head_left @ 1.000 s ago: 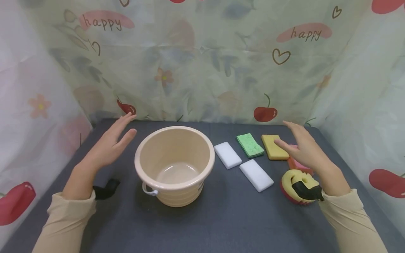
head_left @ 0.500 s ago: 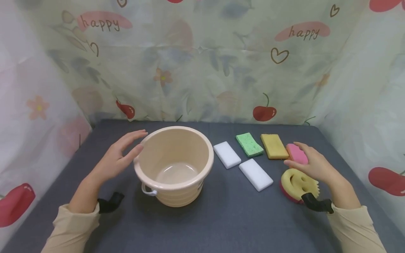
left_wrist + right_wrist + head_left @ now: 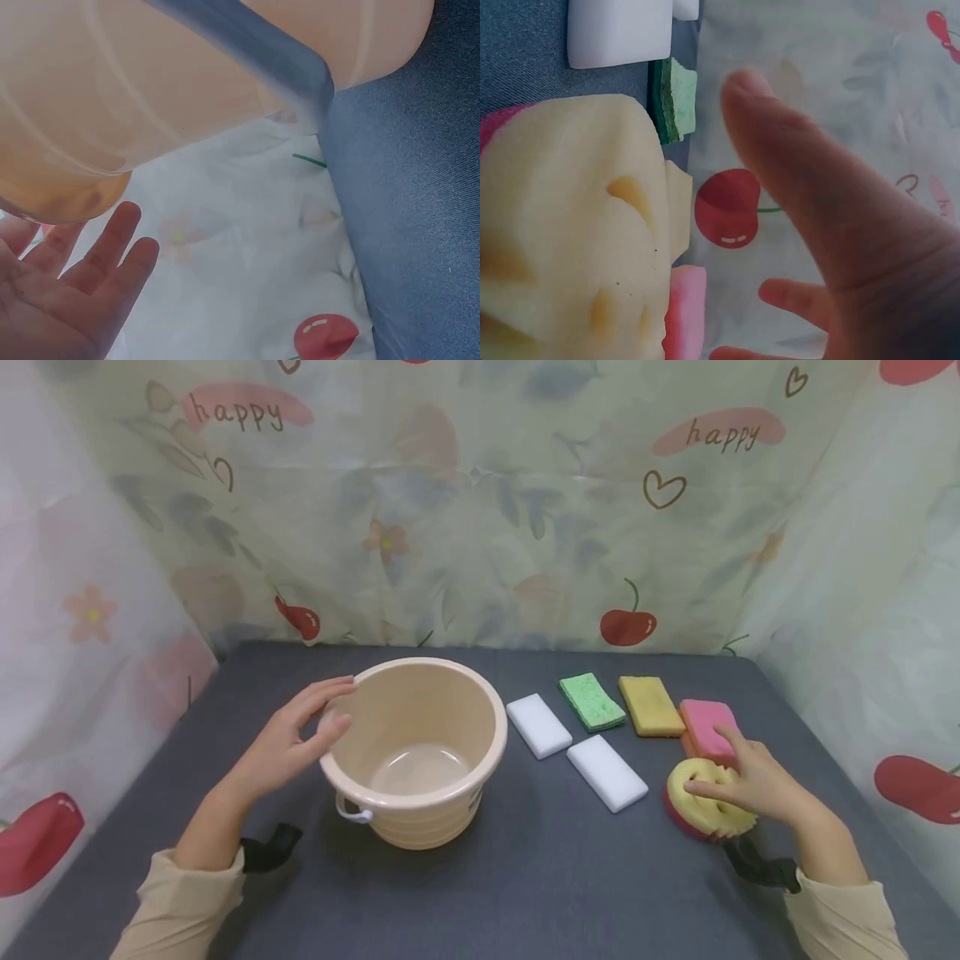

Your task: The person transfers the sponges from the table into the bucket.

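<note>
A beige bucket point(image 3: 420, 818) with a pale handle stands left of centre on the dark table. My left hand point(image 3: 288, 743) is at the bucket's left rim, fingers extended; in the left wrist view its fingers point(image 3: 112, 247) spread close to the rim. Over the round yellow smiley sponge point(image 3: 693, 789) with a red underside hovers my right hand point(image 3: 757, 781), thumb and fingers apart and holding nothing. Just behind that sponge lies a pink sponge point(image 3: 708, 718), partly overlapped by the right fingertips in the head view.
Two white sponges point(image 3: 538, 727) lie right of the bucket. Beyond them are a green sponge point(image 3: 592, 702) and a yellow rectangular sponge point(image 3: 651, 706). A printed curtain point(image 3: 465, 543) encloses the back and sides of the dark table point(image 3: 525, 893).
My left hand has moved right and down to the bucket rim. My right hand has lowered from above the pink sponge toward the smiley sponge, uncovering more of the pink one.
</note>
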Action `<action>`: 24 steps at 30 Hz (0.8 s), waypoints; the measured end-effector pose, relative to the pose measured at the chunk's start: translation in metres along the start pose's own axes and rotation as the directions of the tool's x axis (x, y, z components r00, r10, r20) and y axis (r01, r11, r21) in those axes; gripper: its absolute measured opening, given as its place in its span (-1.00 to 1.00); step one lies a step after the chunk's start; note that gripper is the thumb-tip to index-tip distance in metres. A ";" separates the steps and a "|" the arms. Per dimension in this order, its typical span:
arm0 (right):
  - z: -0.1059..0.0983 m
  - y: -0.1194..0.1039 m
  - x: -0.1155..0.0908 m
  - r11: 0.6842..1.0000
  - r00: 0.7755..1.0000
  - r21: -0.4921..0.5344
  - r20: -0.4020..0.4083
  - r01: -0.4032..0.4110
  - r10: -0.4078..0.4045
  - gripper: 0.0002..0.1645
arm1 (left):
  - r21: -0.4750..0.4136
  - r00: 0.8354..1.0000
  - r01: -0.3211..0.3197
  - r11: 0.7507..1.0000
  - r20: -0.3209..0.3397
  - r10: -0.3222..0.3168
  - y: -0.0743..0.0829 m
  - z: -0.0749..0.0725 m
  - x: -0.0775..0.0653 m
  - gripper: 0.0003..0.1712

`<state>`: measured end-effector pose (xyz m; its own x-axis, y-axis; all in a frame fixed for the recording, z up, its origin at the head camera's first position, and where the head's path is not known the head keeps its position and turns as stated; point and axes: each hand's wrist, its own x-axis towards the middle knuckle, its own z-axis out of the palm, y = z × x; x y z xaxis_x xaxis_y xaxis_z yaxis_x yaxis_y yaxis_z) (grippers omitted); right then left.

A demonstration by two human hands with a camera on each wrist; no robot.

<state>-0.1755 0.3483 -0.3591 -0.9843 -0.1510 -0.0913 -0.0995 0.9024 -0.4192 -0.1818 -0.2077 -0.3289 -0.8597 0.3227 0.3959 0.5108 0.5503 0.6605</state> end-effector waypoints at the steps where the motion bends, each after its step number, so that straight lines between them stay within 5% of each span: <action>1: 0.001 0.001 -0.001 1.000 1.000 0.001 0.012 -0.012 0.012 0.28 | -0.003 1.000 0.002 1.000 0.001 -0.002 0.000 0.000 0.000 -0.54; 24: 0.014 0.001 -0.008 0.998 0.998 -0.041 0.054 0.039 -0.037 0.32 | -0.029 1.000 0.028 0.999 0.005 -0.028 -0.001 0.000 0.001 -0.54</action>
<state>-0.1659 0.3445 -0.3714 -0.9706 -0.2059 -0.1244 -0.1441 0.9117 -0.3849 -0.1827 -0.2077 -0.3290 -0.8736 0.3113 0.3741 0.4865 0.5368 0.6893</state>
